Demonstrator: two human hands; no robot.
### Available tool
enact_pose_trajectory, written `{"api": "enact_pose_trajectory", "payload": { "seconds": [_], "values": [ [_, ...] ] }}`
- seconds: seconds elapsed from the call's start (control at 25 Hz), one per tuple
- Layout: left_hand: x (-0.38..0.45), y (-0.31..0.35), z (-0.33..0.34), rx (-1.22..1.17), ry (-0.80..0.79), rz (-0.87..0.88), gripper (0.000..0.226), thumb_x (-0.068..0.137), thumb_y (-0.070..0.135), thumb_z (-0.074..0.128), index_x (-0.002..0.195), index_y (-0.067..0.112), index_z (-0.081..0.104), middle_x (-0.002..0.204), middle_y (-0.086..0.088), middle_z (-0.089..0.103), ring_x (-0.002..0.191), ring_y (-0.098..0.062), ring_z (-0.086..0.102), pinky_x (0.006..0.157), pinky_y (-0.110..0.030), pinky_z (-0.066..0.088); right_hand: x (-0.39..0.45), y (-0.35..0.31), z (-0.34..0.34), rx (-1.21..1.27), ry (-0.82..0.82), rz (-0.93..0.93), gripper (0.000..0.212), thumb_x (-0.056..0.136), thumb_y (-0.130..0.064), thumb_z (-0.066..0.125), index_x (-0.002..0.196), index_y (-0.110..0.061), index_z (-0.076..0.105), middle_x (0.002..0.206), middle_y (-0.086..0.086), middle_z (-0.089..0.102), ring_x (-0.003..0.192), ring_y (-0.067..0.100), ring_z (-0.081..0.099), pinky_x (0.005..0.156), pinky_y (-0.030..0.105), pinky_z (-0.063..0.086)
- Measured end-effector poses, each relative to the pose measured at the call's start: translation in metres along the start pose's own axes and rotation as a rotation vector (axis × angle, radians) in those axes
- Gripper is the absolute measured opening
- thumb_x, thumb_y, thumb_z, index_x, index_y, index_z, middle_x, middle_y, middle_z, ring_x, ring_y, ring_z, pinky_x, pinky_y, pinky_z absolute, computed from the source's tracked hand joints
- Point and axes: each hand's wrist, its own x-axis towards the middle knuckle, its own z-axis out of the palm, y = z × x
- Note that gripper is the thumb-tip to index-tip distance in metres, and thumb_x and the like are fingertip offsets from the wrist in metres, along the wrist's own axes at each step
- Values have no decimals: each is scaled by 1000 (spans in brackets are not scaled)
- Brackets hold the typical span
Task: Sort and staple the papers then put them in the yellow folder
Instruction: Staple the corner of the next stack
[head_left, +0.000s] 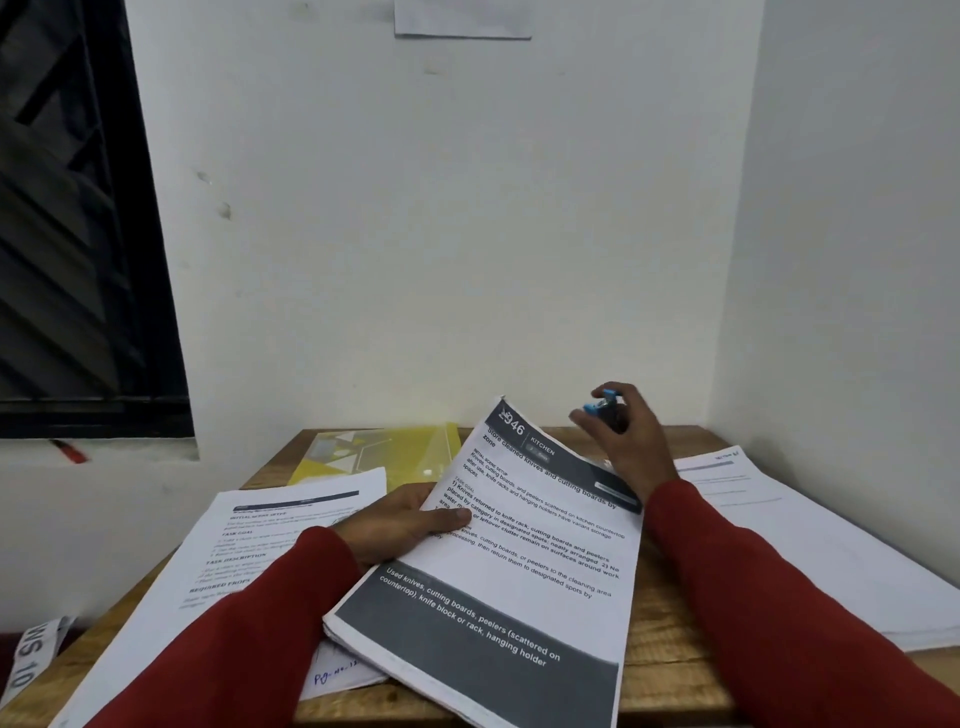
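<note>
Figure legend, nearest elements first. Two red sleeves (218, 639) are entering from the lower edge of the frame and reaching over a wooden desk (670, 654). At lower centre a thick sheaf of printed papers (519, 561), headed "946 KITCHEN" and carrying dark grey bands at its top and bottom, is lying tilted, its near end resting on the desk and its far end lifting toward the wall. The left hand (400, 519) is holding this sheaf at its left edge: the thumb is lying on the printed face and the fingers are passing beneath, so the grip is closed around the papers. Under the left forearm, at lower left, a second set of printed sheets (249, 535) is lying flat on the desk, with a sheet bearing blue handwriting showing at its near corner. At right, a further stack of white pages (810, 535) is lying along the desk's right side, partly over the edge. Just beyond the sheaf's far right corner, the right hand (623, 436) is hovering above the desk, its fingers curling round a small blue stapler (602, 402); this grip is closed on the stapler. Farther back, at centre left, the yellow folder (384, 452) is lying flat against the wall, partly covered by the left-hand sheets and the sheaf. Behind everything stands a white wall (415, 234), with a dark window (67, 234) at upper left.
</note>
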Motion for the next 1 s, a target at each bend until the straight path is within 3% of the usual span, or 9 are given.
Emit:
{"api": "enact_pose_trajectory", "payload": {
  "seconds": [0.12,0.32,0.44,0.52,0.6,0.68,0.84,0.92,1.0],
  "values": [
    [0,0,0,17,-8,8,25,94,12,62,117,3,65,112,-13,73,86,-19,72,77,-29,59,-2,4,1,-192,-83,-18,36,76,-25,84,99,-28,56,79,-9,62,73,6,60,76,24,48],
    [1,-2,-2,49,-49,19,39,80,29,74,113,8,67,111,-12,74,87,-19,72,82,-32,59,-1,1,-5,-183,-21,12,35,79,-27,82,93,-25,50,78,-2,60,64,16,56,66,32,53],
    [2,-3,-5,65,-73,37,80,51,57,90,112,9,68,113,-14,73,91,-22,72,81,-32,59,-2,2,-5,-167,-7,37,35,78,-25,82,100,-26,55,82,-5,65,73,5,60,71,19,49],
    [2,-4,-5,44,-90,41,91,40,60,92,112,9,68,112,-12,73,90,-21,73,75,-28,59,1,3,-4,-62,-8,121,25,87,-25,73,106,-24,56,86,-7,63,77,4,59,73,20,46],
    [3,-5,-6,22,-97,37,87,43,55,92,112,8,68,111,-12,74,89,-21,74,74,-28,59,6,5,-4,36,-13,246,8,94,-26,54,102,-23,57,90,1,57,73,12,52,65,27,42],
    [1,-3,-5,25,-92,35,78,53,50,90,114,7,67,111,-11,74,90,-21,73,79,-31,60,10,10,-4,37,-45,272,13,94,-24,46,95,-21,58,91,7,53,70,14,48,62,28,41],
    [-2,2,0,26,-56,4,26,91,18,66,114,6,66,106,-7,75,86,-18,73,77,-30,60,7,15,0,-97,-126,127,18,95,-15,62,111,-24,61,97,-1,58,84,16,54,78,35,49],
    [-5,4,2,32,-56,-1,18,96,10,59,112,8,66,100,-3,77,82,-16,74,73,-27,59,7,14,0,-111,-92,103,29,87,-12,72,110,-26,61,107,4,62,84,19,61,82,37,52],
    [-8,7,3,47,-70,-5,17,97,9,58,112,8,65,94,1,77,78,-13,74,69,-24,58,9,7,0,-90,-118,92,29,87,-12,72,105,-29,58,99,7,64,71,19,64,71,36,54]
  ]
}}
